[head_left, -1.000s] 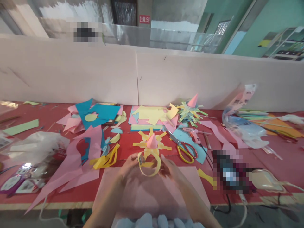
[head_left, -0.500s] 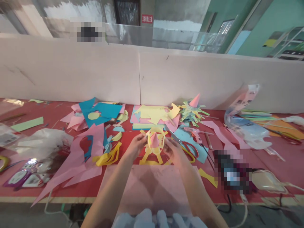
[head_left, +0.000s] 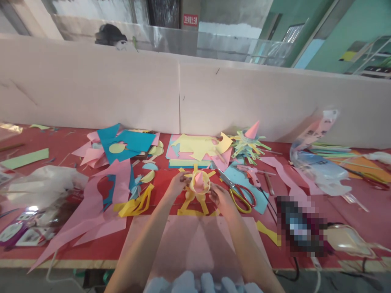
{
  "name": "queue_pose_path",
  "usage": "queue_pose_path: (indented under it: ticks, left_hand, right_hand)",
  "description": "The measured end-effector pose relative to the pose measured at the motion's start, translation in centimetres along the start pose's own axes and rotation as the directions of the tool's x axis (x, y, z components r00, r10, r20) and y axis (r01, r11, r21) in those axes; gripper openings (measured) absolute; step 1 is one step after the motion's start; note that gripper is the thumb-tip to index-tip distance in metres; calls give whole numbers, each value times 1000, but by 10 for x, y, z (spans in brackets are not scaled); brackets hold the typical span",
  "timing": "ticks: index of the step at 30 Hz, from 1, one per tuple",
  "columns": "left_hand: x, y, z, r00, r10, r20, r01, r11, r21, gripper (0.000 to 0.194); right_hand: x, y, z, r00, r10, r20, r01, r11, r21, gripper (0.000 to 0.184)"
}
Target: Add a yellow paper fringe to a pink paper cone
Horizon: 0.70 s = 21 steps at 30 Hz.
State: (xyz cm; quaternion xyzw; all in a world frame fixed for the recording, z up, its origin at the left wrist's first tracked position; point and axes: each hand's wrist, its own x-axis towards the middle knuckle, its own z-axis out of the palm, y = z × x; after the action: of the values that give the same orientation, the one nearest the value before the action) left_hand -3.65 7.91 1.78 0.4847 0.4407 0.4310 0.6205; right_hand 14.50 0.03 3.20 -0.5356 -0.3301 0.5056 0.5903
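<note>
My left hand (head_left: 176, 184) and my right hand (head_left: 220, 198) hold a yellow paper ring (head_left: 200, 184) between them, one on each side, fingers pinched on its band. The ring sits around a small pink paper cone (head_left: 198, 180) that stands on a yellow paper sun shape (head_left: 194, 202) lying on the red table (head_left: 360, 215). A pink sheet (head_left: 195, 244) lies in front of me under my forearms.
Scissors with yellow and red handles (head_left: 240, 196) lie just right of my right hand. A pink glue gun (head_left: 251, 172) and a second pink cone on green-yellow strips (head_left: 249, 142) lie beyond. Coloured paper scraps (head_left: 122, 146), plastic bags (head_left: 42, 187) and a board wall (head_left: 183, 97) surround the work area.
The yellow ring went from near me, in front of the cone, up and over it; it now sits lower around the cone. Both hands moved forward with it.
</note>
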Motion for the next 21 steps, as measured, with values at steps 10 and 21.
queue_pose_path:
  ticks: [10,21]
  left_hand:
    - [-3,-19,-5,991,60,-123,-28,969,247,31]
    - [-15,-11,-13,978,193,-80,-140,890,435,28]
  right_hand:
    - [11,16,-10,988,-152,-41,118,889,-443,31]
    - [5,19,-12,951,-304,51,268,732,-627,27]
